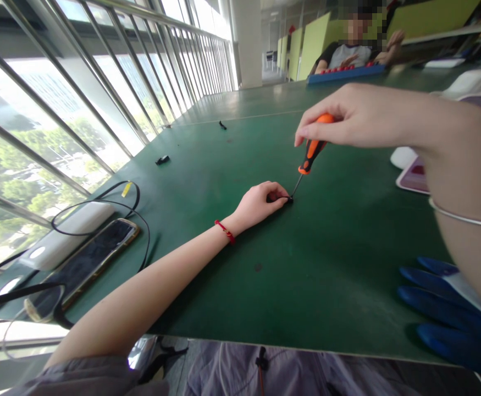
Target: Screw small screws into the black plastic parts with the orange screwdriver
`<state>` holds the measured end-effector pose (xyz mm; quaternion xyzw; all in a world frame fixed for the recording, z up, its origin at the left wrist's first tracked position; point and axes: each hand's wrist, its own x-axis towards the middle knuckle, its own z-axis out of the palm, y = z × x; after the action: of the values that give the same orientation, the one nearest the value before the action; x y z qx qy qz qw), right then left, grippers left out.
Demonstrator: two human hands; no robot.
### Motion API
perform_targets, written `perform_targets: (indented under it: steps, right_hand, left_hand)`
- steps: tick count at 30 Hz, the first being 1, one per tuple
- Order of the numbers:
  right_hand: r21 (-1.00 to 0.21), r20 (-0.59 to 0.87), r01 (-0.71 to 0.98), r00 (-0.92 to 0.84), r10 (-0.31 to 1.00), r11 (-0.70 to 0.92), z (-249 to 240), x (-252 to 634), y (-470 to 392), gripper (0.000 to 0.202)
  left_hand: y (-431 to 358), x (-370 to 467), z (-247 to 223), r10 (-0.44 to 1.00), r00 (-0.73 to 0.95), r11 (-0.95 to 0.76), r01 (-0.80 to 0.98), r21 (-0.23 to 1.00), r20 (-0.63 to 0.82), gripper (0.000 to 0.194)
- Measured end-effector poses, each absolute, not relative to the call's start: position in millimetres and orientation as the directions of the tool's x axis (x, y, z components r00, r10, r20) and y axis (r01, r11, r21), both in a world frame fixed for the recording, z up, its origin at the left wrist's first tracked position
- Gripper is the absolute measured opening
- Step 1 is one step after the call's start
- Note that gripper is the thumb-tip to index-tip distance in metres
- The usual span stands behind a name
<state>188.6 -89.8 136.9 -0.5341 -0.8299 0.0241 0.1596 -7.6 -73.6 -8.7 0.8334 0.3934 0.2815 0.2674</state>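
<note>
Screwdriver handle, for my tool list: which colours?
Screwdriver handle: orange and black, clearest in the head view.

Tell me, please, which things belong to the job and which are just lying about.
In the job: orange-and-black screwdriver (right hand); small black part (left hand).

Apparently lying about: smartphone; black cable; blue glove; two small black pieces, use unclear.

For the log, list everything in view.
Screwdriver: 1, orange-black, centre
Part: 1, black, at screwdriver tip
Pieces: 2, black, left
Phone: 1, black, left
Bar: 1, white, left
Cords: several, black, left
Glove: 1+, blue, right
Tray: 1, blue, back
Items: several, red, in tray
Objects: count unclear, white-purple, right
Table: 1, green, centre
Railing: 1, silver, left
Partitions: several, green, back
Person: 1, grey top, back
Left hand: 1, red bracelet, holding part
Right hand: 1, silver bangle, on screwdriver
</note>
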Motion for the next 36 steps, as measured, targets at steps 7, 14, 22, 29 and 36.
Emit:
perform_targets:
  steps: [7,14,22,29,36]
  right_hand:
    - [-0.209,0.203,0.890,-0.366,0.908,0.405,137.8,187.8,-92.1,0.049]
    - [-0.195,0.234,0.877,-0.393,0.890,0.438,136.3,187.1,-89.9,0.030]
    - [-0.212,0.185,0.878,-0.394,0.900,0.428,138.2,189.1,-90.3,0.030]
    - [-0.205,0.171,0.882,-0.395,0.903,0.425,136.8,192.1,-89.7,0.048]
    - [-0.151,0.186,0.878,-0.427,0.885,0.455,137.4,192.7,-87.8,0.042]
  left_hand:
    - [-73.2,-7.6,-8.8,0.805,0.533,-0.551,0.510,0.661,0.260,0.018]
    - [-73.7,-7.2,-8.1,0.807,0.531,-0.547,0.504,0.668,0.259,0.018]
    - [-73.9,-7.6,-8.3,0.809,0.530,-0.543,0.508,0.669,0.255,0.018]
    - [-73.4,-7.7,-8.3,0.807,0.531,-0.546,0.503,0.670,0.259,0.018]
    - [-73.0,-7.7,-9.2,0.808,0.528,-0.548,0.510,0.663,0.261,0.018]
